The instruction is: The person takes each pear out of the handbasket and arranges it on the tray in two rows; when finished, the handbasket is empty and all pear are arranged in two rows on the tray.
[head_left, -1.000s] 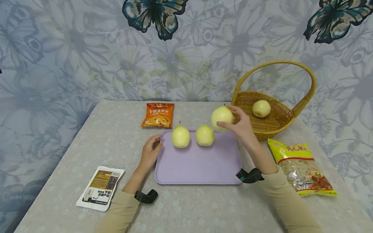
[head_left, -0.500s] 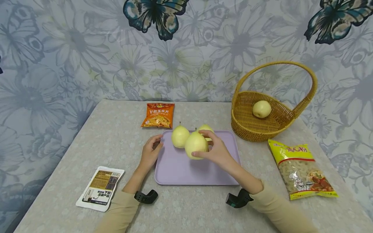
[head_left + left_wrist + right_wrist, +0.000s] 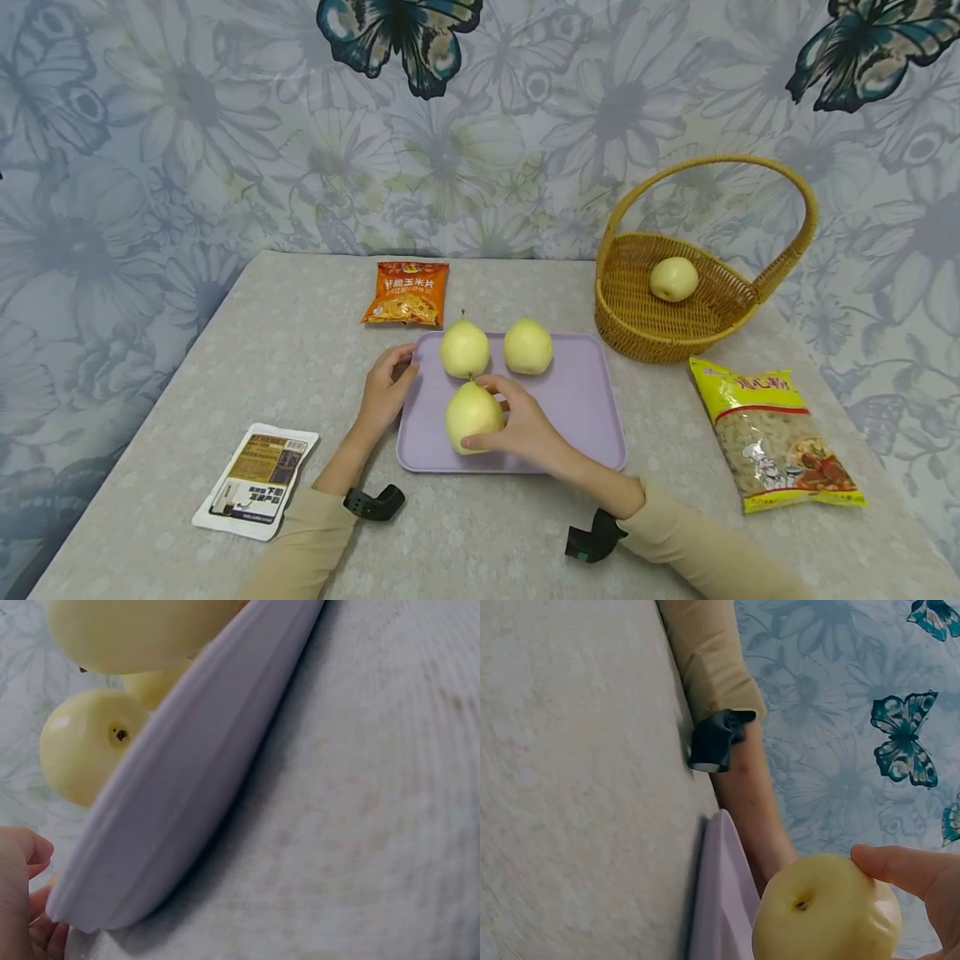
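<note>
Head view: right hand (image 3: 525, 425) has its fingers curled round a pear (image 3: 472, 415) and is setting it down on the lavender tray (image 3: 577, 408), front-left part, near the tray's front edge. I can't tell whether the pear's base is fully seated or just touching. Right wrist view confirms it: fingertip (image 3: 900, 868) over the top of the fruit, tray edge right beside it.

Left hand (image 3: 384, 392) rests against the tray's left edge, fingers loosely curled on the rim, steadying it. Left wrist view shows only the rim (image 3: 187, 787) and a sliver of the hand, so I can't read that grip more exactly.

Two more pears sit along the tray's back edge: left one (image 3: 464, 349), right one (image 3: 528, 346), close but apart. One pear (image 3: 672, 278) is in the wicker basket (image 3: 637, 325) at the table's back-right.

My read: placing step, third pear, almost done. Next move calls for a clean release so the pear doesn't roll toward the tray's front rim, then a reach to the basket for the last one.

Also on the table: orange snack packet (image 3: 406, 293) behind the tray, yellow bag (image 3: 772, 437) at the right edge, white pouch (image 3: 257, 481) front-left.
</note>
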`<state>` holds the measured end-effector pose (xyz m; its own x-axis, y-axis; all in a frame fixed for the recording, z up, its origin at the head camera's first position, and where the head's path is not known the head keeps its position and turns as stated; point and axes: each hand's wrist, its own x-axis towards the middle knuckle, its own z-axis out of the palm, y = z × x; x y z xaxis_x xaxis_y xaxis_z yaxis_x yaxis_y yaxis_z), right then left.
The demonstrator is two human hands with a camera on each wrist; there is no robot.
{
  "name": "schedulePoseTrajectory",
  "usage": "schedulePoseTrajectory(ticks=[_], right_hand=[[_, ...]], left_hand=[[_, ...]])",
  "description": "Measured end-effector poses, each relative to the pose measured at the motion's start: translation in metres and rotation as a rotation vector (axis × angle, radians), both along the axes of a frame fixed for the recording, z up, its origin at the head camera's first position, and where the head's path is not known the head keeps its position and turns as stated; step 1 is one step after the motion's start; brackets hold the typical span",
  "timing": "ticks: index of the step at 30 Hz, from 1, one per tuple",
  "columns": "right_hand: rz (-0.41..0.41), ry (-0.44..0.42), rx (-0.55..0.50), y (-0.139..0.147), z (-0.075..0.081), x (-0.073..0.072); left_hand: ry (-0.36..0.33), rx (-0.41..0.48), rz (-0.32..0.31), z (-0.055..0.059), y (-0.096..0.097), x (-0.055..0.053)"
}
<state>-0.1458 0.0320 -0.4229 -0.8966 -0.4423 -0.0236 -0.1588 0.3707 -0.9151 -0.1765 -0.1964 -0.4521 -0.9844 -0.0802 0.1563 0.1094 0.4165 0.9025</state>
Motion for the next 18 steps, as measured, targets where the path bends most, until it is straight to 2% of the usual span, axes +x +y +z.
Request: schedulePoseTrajectory(ticks=[6,10,13,18], right_hand=[[0.023,0.009,0.047,-0.002,-0.005,0.002],[0.05,0.05,0.056,-0.001,-0.008,0.001],[0.068,0.058,0.058,-0.001,-0.011,0.001],[0.085,0.016,0.095,-0.004,-0.009,0.002]], left_hand=[[-0.007,0.015,-0.004,0.001,0.001,-0.001],[-0.01,0.005,-0.007,0.0,0.0,-0.002],[-0.001,0.016,-0.006,-0.012,-0.005,-0.008],[0.009,0.005,0.006,-0.032,-0.012,-0.015]])
